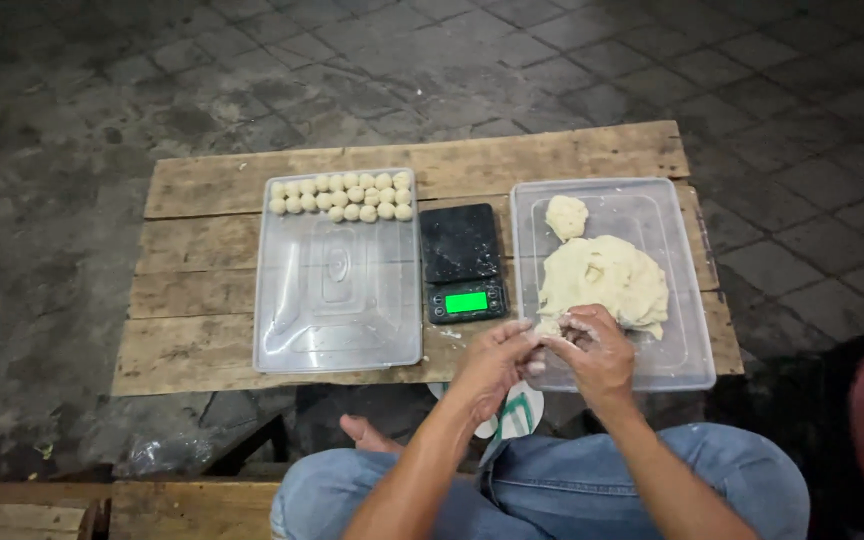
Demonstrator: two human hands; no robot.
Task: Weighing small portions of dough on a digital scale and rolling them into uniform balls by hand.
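Both hands meet at the near edge of the right-hand clear plastic tray [694, 300], just where the big mound of pale dough [604, 280] ends. The left hand [492, 362] and the right hand [597, 350] touch fingertip to fingertip, each grip clenched on a small piece of dough [549, 333] pinched between them at the mound's edge. A smaller lump of dough [566, 215] sits apart at the far end of the same tray. Between the two trays stands a black kitchen scale [462, 262] with its display lit green. The left tray [337, 300] carries rows of small dough balls [343, 196] along its far side. Everything rests on a rough wooden plank counter [192, 300] over paving stones.
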